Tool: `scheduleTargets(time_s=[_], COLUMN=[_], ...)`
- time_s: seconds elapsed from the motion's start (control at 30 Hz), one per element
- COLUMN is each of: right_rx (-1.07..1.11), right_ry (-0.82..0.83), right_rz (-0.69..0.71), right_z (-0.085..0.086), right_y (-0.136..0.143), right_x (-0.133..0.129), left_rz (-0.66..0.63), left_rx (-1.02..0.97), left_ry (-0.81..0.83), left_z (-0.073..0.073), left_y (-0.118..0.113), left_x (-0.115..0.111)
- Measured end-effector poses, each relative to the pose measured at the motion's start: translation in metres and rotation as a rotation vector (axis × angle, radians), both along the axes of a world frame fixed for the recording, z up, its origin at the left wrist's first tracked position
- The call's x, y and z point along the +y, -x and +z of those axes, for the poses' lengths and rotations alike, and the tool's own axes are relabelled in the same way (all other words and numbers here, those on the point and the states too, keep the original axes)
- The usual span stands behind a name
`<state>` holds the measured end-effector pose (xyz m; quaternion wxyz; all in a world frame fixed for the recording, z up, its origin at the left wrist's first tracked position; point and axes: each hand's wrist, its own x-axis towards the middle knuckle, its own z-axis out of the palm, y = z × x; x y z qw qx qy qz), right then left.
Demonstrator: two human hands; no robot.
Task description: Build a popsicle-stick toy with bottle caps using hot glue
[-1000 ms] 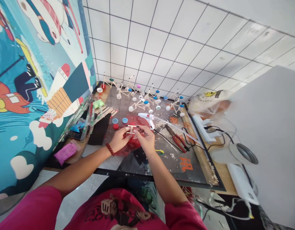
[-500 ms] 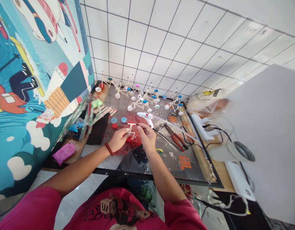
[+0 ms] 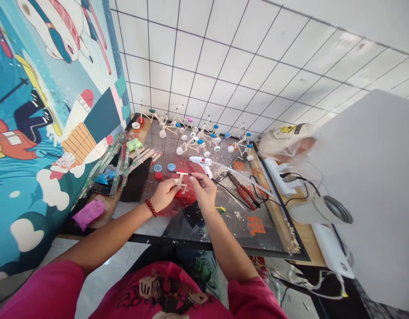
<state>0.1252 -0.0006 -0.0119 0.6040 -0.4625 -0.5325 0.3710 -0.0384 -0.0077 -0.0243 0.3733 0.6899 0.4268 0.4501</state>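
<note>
Between my hands is a small frame of pale wooden sticks (image 3: 181,179), with a dark-tipped crossbar at its top. My left hand (image 3: 165,194) pinches the frame's left side between thumb and fingers. My right hand (image 3: 203,188) is closed at the crossbar's right end, its fingertips pressed together there. Just beyond them lies a white hot glue gun (image 3: 201,162) on red film (image 3: 178,201). Two blue bottle caps (image 3: 171,167) and a red bottle cap (image 3: 158,176) sit left of the frame.
Several stick models with bottle-cap wheels (image 3: 199,141) stand along the table's back. Red-handled pliers (image 3: 246,195) and a black cord lie at right, near a white power strip (image 3: 281,176). A pink bag (image 3: 90,213) and packaged sticks (image 3: 141,159) are at left.
Both hands keep nearly the same hold on the stick frame. The crossbar has tilted slightly, its right end a little lower.
</note>
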Motion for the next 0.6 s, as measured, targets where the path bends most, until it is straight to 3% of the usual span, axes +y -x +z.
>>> scheduleTargets(time_s=[0.23, 0.37, 0.5, 0.6], right_rx=[0.033, -0.063, -0.187, -0.231], right_ry=[0.095, 0.194, 0.172, 0.137], right_rz=[0.135, 0.238, 0.192, 0.139], right_z=[0.0013, -0.0047, -0.0065, -0.005], right_y=[0.0021, 0.0023, 0.0037, 0.0049], right_x=[0.0036, 0.0066, 0.0052, 0.0027], left_rz=[-0.019, 0.019, 0.106, 0.084], left_rx=[-0.046, -0.012, -0.028, -0.051], left_ry=[-0.001, -0.034, 0.022, 0.058], left_z=[0.0027, 0.0009, -0.003, -0.0056], left_y=[0.0003, 0.0035, 0.0052, 0.0031], left_x=[0.0019, 0.0052, 0.0068, 0.0046])
